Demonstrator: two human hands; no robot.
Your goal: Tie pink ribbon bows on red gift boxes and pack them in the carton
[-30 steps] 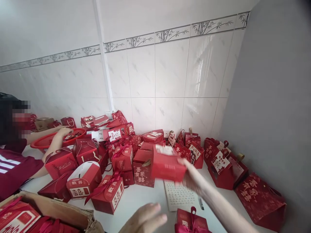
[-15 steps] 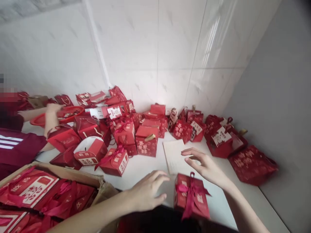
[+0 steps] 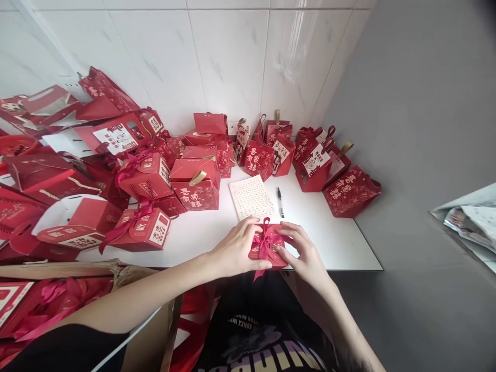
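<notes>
A small red gift box [image 3: 275, 260] tied with a magenta ribbon bow lies at the table's front edge, between my hands. My left hand [image 3: 239, 249] grips its left side, thumb low and fingers curled over the far corner. From the right, my right hand [image 3: 304, 252] holds the box, its thumb on the top beside the bow and its fingers at the far right corner. Just beyond the box lies a notepad [image 3: 251, 196] covered in handwriting. A black-and-clear pen [image 3: 280, 202] rests to the right of the notepad.
Red gift boxes [image 3: 196, 188] crowd the left and back of the white table [image 3: 341, 245]. Red gift bags [image 3: 351, 192] stand along the right. An open carton [image 3: 104, 269] of ribboned boxes sits at lower left. A grey panel [image 3: 406, 155] borders the right side.
Both hands, earlier apart from the ribboned box and open, have come in and closed on its two sides. My view has tilted down and turned right, bringing the pen into clear sight.
</notes>
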